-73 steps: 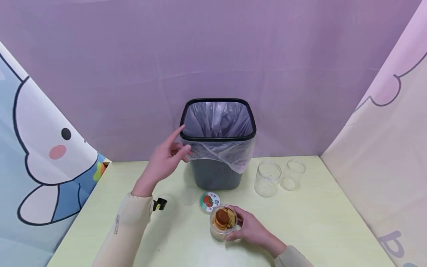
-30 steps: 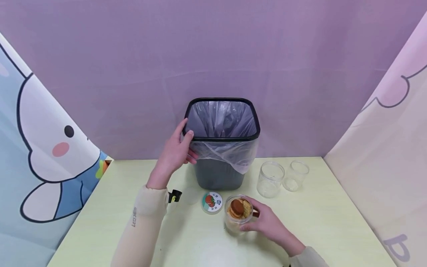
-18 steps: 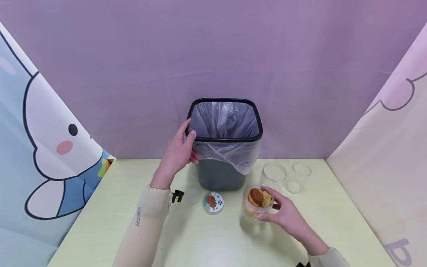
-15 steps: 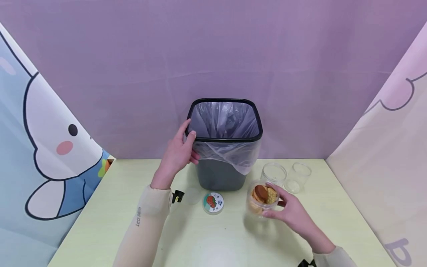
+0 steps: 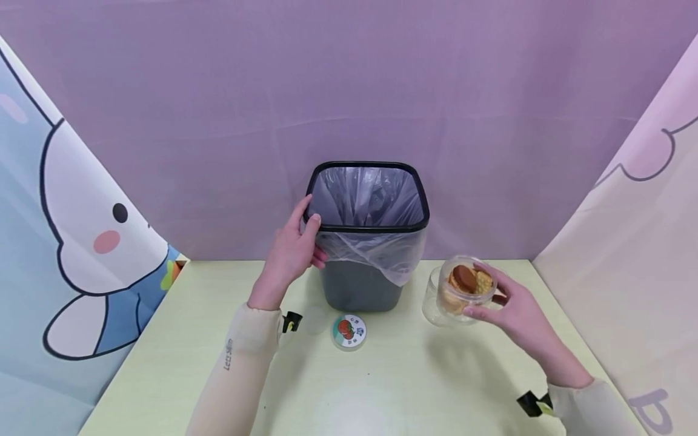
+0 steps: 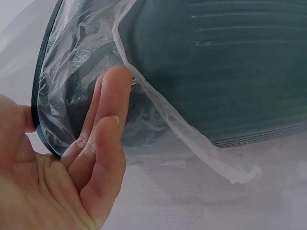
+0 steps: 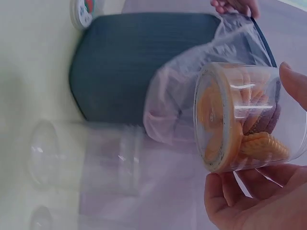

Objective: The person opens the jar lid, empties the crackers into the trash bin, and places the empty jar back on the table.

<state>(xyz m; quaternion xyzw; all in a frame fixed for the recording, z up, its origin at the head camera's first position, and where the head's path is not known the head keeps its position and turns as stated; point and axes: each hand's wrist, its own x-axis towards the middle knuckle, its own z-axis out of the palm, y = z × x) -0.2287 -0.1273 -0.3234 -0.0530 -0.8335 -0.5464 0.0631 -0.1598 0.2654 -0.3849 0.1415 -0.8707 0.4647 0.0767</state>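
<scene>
My right hand (image 5: 518,303) grips a clear plastic jar (image 7: 249,117) by its side, fingers and thumb around it. Cookies and crackers (image 5: 465,280) fill part of the jar, which is held above the table. In the head view it overlaps an empty clear jar (image 5: 433,306) standing behind. At the bin's left rim, my left hand (image 5: 288,251) rests with its fingers loosely extended; the left wrist view has them against the plastic liner (image 6: 72,72). The trash bin (image 5: 362,287) is dark grey with a black rim.
A round lid with a tomato picture (image 5: 349,332) lies on the pale table (image 5: 327,387) before the bin. A faint clear disc (image 5: 314,319) is left of it. Part of a second empty clear jar (image 7: 43,218) shows in the right wrist view. A purple cloth backdrop (image 5: 349,91) hangs behind.
My right hand has lifted the jar of cookies off the table and carried it right and toward the back, over the empty jars. The left hand has come onto the bin's rim and stayed there.
</scene>
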